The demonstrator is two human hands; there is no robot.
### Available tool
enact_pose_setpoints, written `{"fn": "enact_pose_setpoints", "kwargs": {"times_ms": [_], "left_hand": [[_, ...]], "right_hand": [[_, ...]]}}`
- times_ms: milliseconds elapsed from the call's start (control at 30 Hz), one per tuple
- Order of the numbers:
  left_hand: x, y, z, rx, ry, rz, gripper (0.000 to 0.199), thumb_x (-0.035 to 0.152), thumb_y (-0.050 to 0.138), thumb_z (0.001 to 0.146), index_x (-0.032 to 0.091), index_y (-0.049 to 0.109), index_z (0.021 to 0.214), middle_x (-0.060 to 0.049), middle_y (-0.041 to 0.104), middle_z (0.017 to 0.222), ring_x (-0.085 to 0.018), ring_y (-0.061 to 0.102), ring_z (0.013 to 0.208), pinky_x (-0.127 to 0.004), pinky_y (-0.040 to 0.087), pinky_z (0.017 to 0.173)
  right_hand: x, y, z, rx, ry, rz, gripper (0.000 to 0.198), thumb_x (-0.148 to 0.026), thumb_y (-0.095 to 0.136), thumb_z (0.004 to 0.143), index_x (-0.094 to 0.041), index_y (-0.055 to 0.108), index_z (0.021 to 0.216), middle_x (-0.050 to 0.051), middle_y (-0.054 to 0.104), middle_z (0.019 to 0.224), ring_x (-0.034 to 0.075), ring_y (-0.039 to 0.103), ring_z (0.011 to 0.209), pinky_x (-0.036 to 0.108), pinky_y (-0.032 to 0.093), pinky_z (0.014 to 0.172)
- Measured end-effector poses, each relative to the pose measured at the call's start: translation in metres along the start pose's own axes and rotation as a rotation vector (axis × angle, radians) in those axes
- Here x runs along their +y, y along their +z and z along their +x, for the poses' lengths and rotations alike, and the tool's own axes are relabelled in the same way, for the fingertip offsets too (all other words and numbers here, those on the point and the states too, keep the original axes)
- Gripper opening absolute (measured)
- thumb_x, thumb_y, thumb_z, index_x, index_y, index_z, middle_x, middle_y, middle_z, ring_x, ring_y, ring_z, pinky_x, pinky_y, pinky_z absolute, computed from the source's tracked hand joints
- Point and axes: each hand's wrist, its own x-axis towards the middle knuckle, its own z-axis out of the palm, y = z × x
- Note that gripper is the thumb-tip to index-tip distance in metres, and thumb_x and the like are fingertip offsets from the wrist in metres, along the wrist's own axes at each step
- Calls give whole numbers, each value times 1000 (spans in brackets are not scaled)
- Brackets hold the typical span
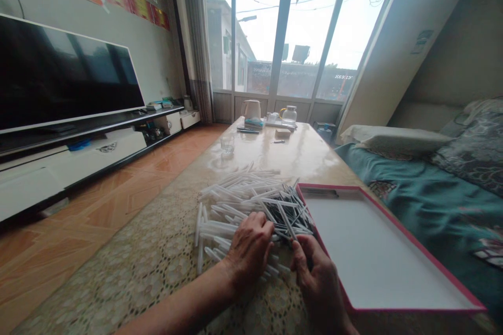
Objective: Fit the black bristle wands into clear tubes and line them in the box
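A pile of white translucent pen barrels (231, 188) lies spread on the table, with a heap of thin dark pen refills (281, 214) along its right side. My left hand (251, 246) rests over the near part of the pile, fingers curled down. Whatever its fingertips hold, if anything, is hidden. Pinched between the thumb and fingers of my right hand (316, 272) is a pale pen barrel (288, 221), slanting up and left across the refills. Beside that hand sits a shallow white tray with a pink rim (416, 243); a few dark slim pieces (322, 193) lie in its far left corner.
A patterned cover lies over the long table (157, 251). Farther back stand a clear glass (227, 145), a kettle (251, 110), a glass jug (290, 114) and a small box (282, 133). A sofa (396, 188) borders the right side; a television (66, 73) is at left.
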Motion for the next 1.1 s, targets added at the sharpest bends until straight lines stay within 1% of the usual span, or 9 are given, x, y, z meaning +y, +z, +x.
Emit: {"fn": "enact_pose_setpoints", "kwargs": {"times_ms": [200, 267, 367, 467, 533, 633, 833, 1000, 1100], "left_hand": [[-13, -19, -20, 110, -50, -131, 11, 14, 49, 85, 19, 58, 88, -5, 63, 85, -22, 56, 84, -32, 42, 77], [-20, -29, -33, 168, -184, -431, 8, 21, 53, 85, 19, 61, 85, -4, 63, 79, -19, 57, 74, -28, 42, 68], [-32, -36, -54, 122, -426, -890, 16, 32, 60, 82, 17, 64, 83, 0, 60, 66, -14, 52, 58, -23, 39, 54], [-41, -32, -72, 134, -622, -1179, 27, 41, 70, 72, 16, 64, 80, 7, 49, 52, -7, 41, 45, -18, 30, 44], [-44, -25, -79, 151, -672, -1290, 28, 41, 72, 72, 16, 63, 81, 7, 52, 55, -6, 42, 46, -16, 30, 44], [-45, -16, -83, 166, -669, -1305, 27, 40, 70, 74, 16, 63, 83, 5, 56, 59, -6, 46, 45, -15, 32, 42], [-44, -9, -81, 103, -589, -1264, 34, 46, 70, 72, 15, 60, 81, 5, 57, 57, -7, 50, 43, -16, 38, 40], [-42, -4, -81, 63, -594, -1273, 37, 49, 70, 70, 16, 57, 79, 4, 59, 57, -6, 50, 39, -15, 37, 36], [-41, 1, -82, 28, -556, -1306, 33, 47, 69, 73, 17, 55, 78, 4, 60, 57, -5, 49, 37, -14, 35, 34]], "right_hand": [[-7, 1, -5, -1, -50, 7, 29, -44, 40, 92, -20, 55, 86, 1, 60, 65, 16, 58, 57, 23, 45, 53], [-13, 0, -7, -32, -102, -13, 27, -40, 41, 92, -20, 56, 83, -1, 56, 62, 14, 55, 53, 21, 43, 51], [-19, -2, -10, -97, -199, -64, 20, -31, 43, 89, -20, 58, 81, -1, 55, 61, 12, 51, 49, 21, 39, 47], [-21, -2, -12, -193, -328, -182, 12, -22, 47, 83, -19, 58, 80, -1, 56, 62, 12, 52, 50, 21, 38, 48], [-20, -2, -12, -265, -390, -262, 9, -18, 48, 80, -19, 58, 79, -1, 55, 60, 13, 53, 51, 22, 37, 49], [-19, 0, -13, -319, -417, -325, 9, -16, 48, 79, -19, 57, 79, -1, 54, 60, 13, 53, 51, 22, 36, 50], [-12, 4, -14, -338, -443, -356, 8, -17, 47, 80, -20, 55, 79, 0, 55, 62, 13, 54, 54, 23, 35, 52], [-2, 9, -12, -262, -633, -400, 14, -19, 44, 89, -22, 52, 78, -2, 58, 61, 13, 54, 51, 24, 29, 52], [-1, 10, -11, -283, -725, -508, 13, -18, 47, 89, -22, 51, 78, -3, 58, 61, 13, 53, 50, 26, 25, 51]]}}
